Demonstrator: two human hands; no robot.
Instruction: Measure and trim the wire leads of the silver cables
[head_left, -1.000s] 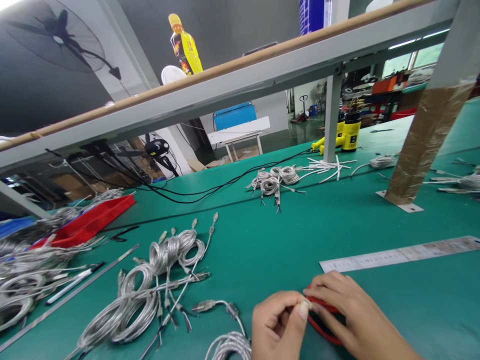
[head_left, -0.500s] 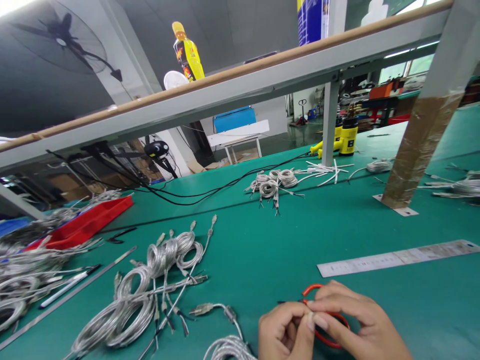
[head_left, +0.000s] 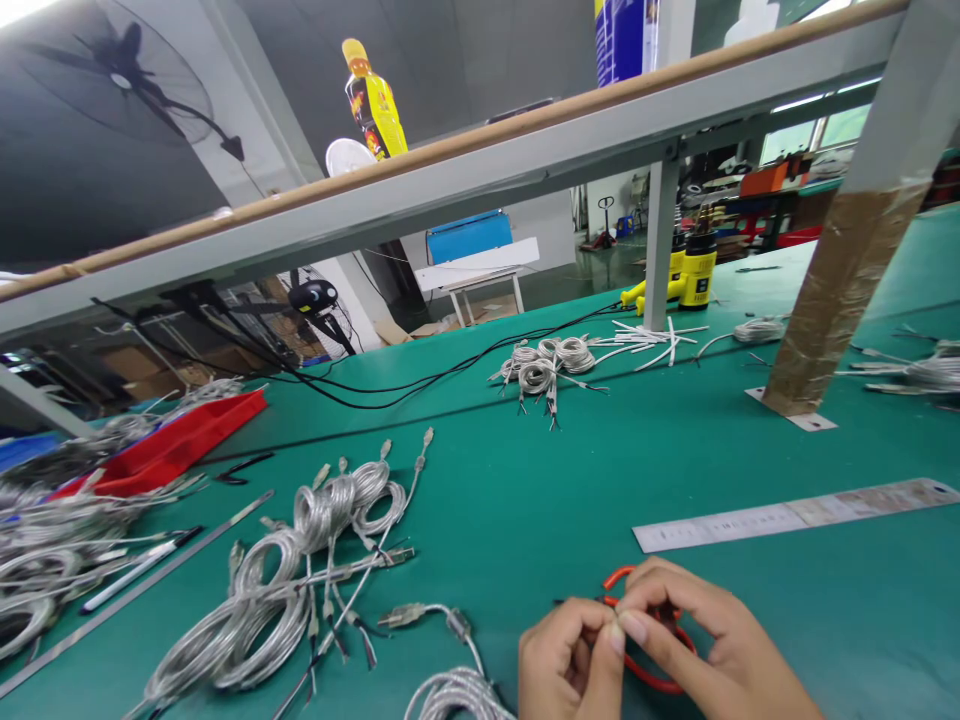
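My left hand (head_left: 574, 655) and my right hand (head_left: 697, 640) meet at the lower right, thumbs and forefingers pinched together tip to tip. Something small and pale seems to sit between the fingertips, but it is too hidden to name. Just behind the fingers a tool with red looped handles (head_left: 619, 576) lies on the bench, partly covered by my right hand. Left of my hands is a coiled clear-jacketed USB cable (head_left: 459, 690), its plug (head_left: 405, 615) pointing left.
Several coiled cables (head_left: 262, 600) lie at left, near a thin metal strip (head_left: 142, 590), a pen (head_left: 139, 572) and a red tray (head_left: 172, 445). A steel ruler (head_left: 795, 515) lies beyond my right hand. A taped post (head_left: 832, 300) and an overhead shelf (head_left: 480, 155) frame the green bench (head_left: 510, 500).
The fingertips have shifted slightly and press closer together, with the right thumb a little higher. The red-handled tool and the cables stay where they were.
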